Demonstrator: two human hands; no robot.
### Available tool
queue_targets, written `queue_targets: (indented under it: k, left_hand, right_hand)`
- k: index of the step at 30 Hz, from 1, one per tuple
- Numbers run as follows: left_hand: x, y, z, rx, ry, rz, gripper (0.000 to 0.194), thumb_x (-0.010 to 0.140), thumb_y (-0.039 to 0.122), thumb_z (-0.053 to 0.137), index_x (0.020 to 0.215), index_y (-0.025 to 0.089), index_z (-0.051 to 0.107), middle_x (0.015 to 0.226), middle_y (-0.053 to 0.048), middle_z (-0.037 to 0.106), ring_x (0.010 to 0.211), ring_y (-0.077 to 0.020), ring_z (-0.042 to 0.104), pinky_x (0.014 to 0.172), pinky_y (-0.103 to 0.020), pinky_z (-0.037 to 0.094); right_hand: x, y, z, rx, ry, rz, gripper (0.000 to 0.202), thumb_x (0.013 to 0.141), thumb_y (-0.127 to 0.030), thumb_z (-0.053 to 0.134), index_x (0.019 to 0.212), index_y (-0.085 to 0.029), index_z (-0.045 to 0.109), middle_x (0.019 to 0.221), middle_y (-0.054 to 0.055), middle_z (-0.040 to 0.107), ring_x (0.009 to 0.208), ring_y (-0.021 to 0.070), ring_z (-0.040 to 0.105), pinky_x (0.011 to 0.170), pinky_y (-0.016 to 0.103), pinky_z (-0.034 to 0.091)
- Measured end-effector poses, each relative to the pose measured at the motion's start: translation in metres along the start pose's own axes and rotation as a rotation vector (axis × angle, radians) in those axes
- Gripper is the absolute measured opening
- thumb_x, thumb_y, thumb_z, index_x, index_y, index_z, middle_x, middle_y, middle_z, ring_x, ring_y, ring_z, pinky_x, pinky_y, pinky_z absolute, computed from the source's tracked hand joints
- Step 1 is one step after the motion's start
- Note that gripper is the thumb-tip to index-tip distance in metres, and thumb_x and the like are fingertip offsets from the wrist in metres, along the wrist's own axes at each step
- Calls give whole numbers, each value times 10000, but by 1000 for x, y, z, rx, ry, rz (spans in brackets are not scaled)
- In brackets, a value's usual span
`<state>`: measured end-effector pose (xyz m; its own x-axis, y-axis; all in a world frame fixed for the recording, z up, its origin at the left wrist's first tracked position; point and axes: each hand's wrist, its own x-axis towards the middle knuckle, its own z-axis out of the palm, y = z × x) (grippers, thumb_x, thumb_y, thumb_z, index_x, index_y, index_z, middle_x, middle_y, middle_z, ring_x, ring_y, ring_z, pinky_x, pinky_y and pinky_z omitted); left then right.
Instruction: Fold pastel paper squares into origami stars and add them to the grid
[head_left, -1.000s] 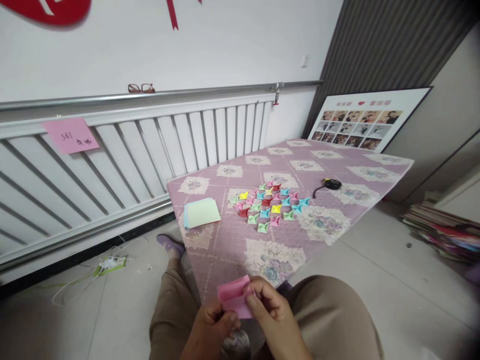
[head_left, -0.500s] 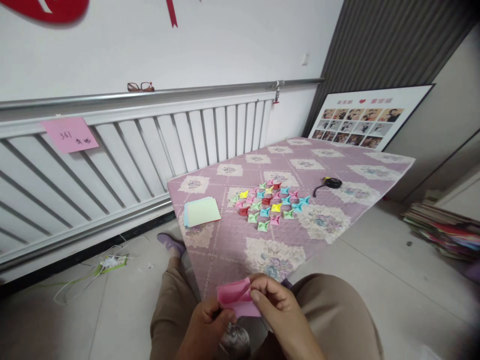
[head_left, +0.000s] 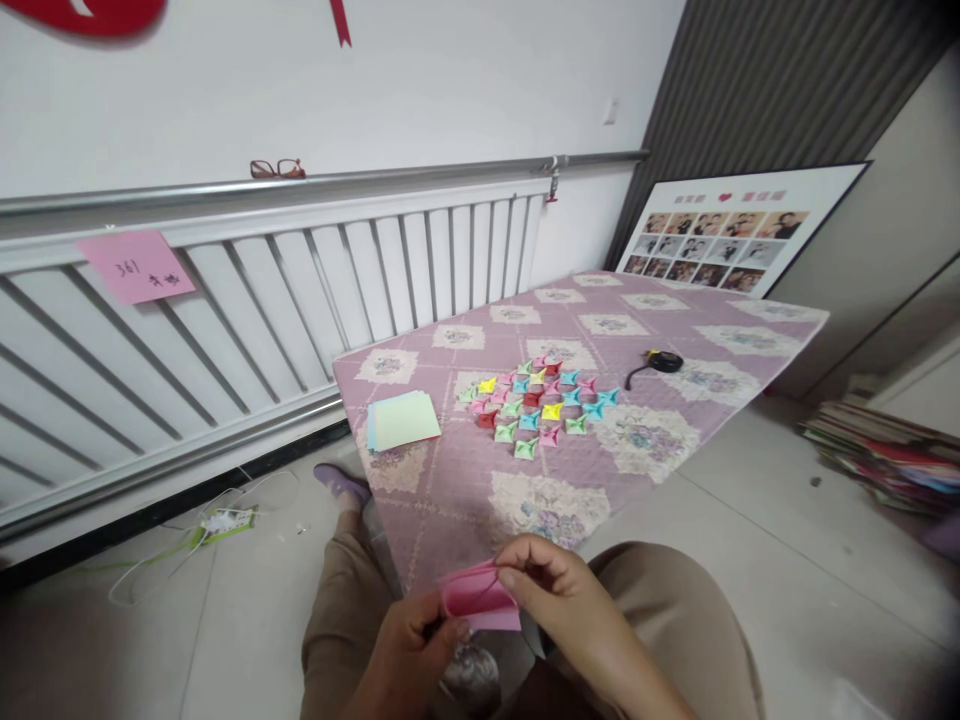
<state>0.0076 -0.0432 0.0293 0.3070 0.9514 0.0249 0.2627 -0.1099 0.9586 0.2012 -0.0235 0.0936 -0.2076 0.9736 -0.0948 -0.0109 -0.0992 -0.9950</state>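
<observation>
A partly folded sheet of pink origami paper is held between both hands, low in front of the near table edge. My left hand pinches its left end between thumb and fingers. At the upper right corner, my right hand grips the paper with thumb and bent fingers. The fold stands open toward me, showing a darker pink inside. Beyond the hands, several small folded paper pieces in green, pink, blue, yellow and red lie in rows on the table.
The table wears a purple floral cloth. On it are a stack of coloured paper at left and a black tape measure at right. A white radiator runs behind. A power strip with cables lies on the floor.
The pink paper's fold gapes wider, and its right part has tilted as my right hand shifted slightly up. My left hand keeps its pinch. The camera view moved a little.
</observation>
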Motion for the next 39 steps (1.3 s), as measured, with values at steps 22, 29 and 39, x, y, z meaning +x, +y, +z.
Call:
queue_targets:
  k: [22,29,39]
  left_hand:
    - [1,3,2,-445,-168,-290,434,702,538,671,722,109,613,571,-5,543,474,-78,425,488,-215,319]
    - [0,11,-2,-504,-136,-341,403,690,508,684,689,120,574,528,24,503,475,-77,397,505,-221,300]
    - [0,17,-8,-385,-120,-380,342,717,466,631,636,148,534,488,38,470,460,-84,393,491,-221,281]
  right_hand:
    - [1,-11,1,-254,-12,-134,193,829,-345,529,695,-212,568,637,-35,484,612,116,437,576,227,358]
    - [1,-18,-6,-390,-109,-190,193,808,-214,481,674,-218,621,694,-8,568,701,143,513,654,249,394]
    - [-1,-21,-16,-214,-284,-25,209,842,-297,506,823,-212,695,799,12,595,651,119,512,608,230,427]
